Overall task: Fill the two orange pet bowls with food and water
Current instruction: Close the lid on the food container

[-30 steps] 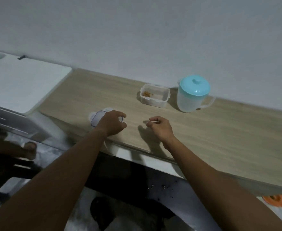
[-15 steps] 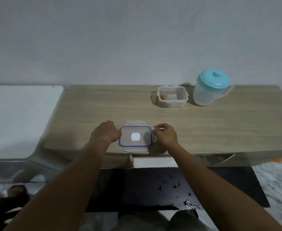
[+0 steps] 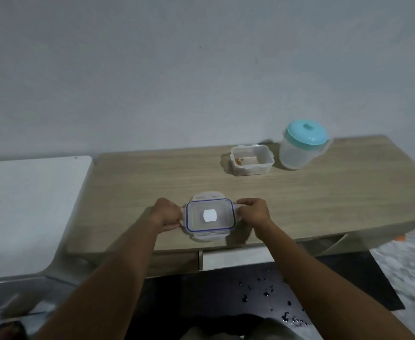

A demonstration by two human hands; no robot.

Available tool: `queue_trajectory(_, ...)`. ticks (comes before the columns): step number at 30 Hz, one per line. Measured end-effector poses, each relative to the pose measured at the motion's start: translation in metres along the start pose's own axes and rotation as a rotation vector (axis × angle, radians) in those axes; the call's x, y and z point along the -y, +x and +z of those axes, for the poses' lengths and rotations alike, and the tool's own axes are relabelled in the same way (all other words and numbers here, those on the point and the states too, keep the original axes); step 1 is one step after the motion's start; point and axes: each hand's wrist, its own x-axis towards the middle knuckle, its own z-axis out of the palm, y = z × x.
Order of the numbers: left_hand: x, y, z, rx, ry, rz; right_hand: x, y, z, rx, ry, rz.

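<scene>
Of the two orange bowls, nothing certain is seen: only a sliver of orange (image 3: 400, 238) shows on the floor past the table's right end, and whether it is a bowl cannot be told. The clear lid (image 3: 210, 215), edged in blue, is held at the near edge of the table (image 3: 324, 197), its side flaps gripped by the curled fingers of the left hand (image 3: 166, 214) and the right hand (image 3: 252, 212). A second ago it was covered by the left hand alone, further left, while something small was pinched in the right; now it is centred and taken from both sides. Whether it is lifted or lies flat cannot be told. The food box (image 3: 252, 159) stands open well behind it, only a few crumbs left in one corner, with the jug (image 3: 299, 148) just beside it, its teal top on. The feeding is judged largely done, and the lid is likely meant for the box. Dark specks are scattered on the dark mat (image 3: 201, 298) below.
</scene>
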Motion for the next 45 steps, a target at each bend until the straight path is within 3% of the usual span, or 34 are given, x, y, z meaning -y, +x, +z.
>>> queue_trajectory(8, -0.046, 0.011, 0.009, 0.064, -0.242, 0.198, 0.042, 0.013, -0.058, 0.160, 0.144, -0.127)
queue_trajectory(12, -0.073, 0.012, 0.021, -0.004, -0.273, 0.259, 0.060, 0.026, -0.077, 0.076, 0.207, -0.285)
queue_trajectory(14, -0.082, 0.011, 0.029, 0.047, -0.373, 0.237, 0.065, 0.032, -0.083, -0.029, 0.202, -0.340)
queue_trajectory(18, -0.098, 0.008, 0.049, 0.145, -0.607, 0.224, 0.066, 0.038, -0.095, 0.008, 0.348, -0.279)
queue_trajectory(23, -0.106, 0.011, 0.074, 0.105, -0.728, 0.231, 0.063, 0.041, -0.106, 0.028, 0.435, -0.242)
queue_trajectory(27, -0.105, 0.013, 0.097, 0.024, -0.600, 0.295, 0.055, 0.052, -0.110, 0.001, 0.416, -0.280)
queue_trajectory(30, -0.110, 0.019, 0.114, -0.080, -0.495, 0.345, 0.054, 0.062, -0.112, -0.123, 0.236, -0.297)
queue_trajectory(35, -0.126, 0.038, 0.137, -0.315, -0.338, 0.381, 0.064, 0.082, -0.108, -0.172, 0.026, -0.408)
queue_trajectory(45, -0.142, 0.086, 0.165, -0.390, -0.291, 0.355, 0.060, 0.135, -0.091, -0.145, -0.222, -0.422)
